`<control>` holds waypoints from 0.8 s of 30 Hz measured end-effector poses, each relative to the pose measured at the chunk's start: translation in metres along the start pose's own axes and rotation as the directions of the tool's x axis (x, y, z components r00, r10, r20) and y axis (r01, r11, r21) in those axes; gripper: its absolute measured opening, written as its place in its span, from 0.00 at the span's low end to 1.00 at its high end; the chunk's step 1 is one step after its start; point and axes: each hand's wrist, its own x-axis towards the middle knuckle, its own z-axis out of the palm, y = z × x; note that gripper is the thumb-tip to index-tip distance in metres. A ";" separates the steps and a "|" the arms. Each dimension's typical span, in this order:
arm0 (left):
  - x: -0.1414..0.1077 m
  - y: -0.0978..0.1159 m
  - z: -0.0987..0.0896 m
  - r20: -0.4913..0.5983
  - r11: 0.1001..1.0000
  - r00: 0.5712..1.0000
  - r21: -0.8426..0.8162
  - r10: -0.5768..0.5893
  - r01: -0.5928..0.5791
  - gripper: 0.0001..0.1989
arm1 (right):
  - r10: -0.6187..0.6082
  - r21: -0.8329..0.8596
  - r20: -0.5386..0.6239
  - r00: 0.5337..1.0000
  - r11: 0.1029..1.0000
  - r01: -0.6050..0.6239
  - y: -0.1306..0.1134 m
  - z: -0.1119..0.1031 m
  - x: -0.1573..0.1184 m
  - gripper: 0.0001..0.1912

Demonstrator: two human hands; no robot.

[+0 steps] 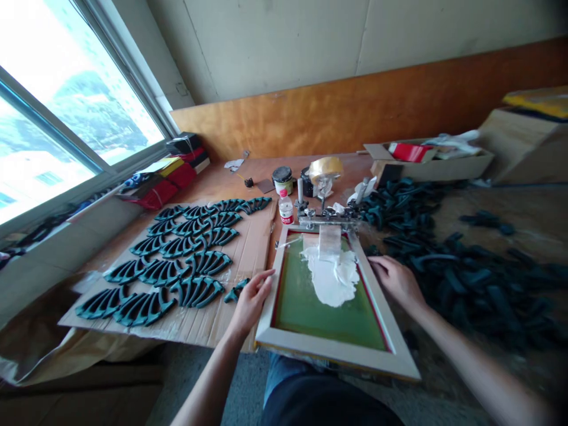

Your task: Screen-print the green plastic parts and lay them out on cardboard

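Note:
A screen printing frame (338, 354) with a pale border lies in front of me, hinged at its far end to a metal clamp (328, 220). White ink (331, 284) is spread over its green mesh (306, 325), and a pale squeegee (329, 241) stands in the ink. My left hand (254, 299) is closed at the frame's left side, its fingertips against the border. Beside it on the cardboard lies a small dark green piece (236, 290). My right hand (394, 281) is closed at the right border, with some fingers hidden beneath it.
Rows of dark green ribbed parts (162, 269) cover the cardboard sheet (248, 254) at left. More dark pieces (465, 275) are heaped at right. Behind stand a bottle (286, 210), an ink can (283, 179), a tape roll (326, 168) and an open box (457, 168).

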 end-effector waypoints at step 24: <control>0.019 -0.098 0.009 0.029 0.951 0.999 0.308 -0.046 0.035 0.28 | -0.511 0.044 0.277 0.814 0.853 0.521 -0.072 0.010 -0.012 0.11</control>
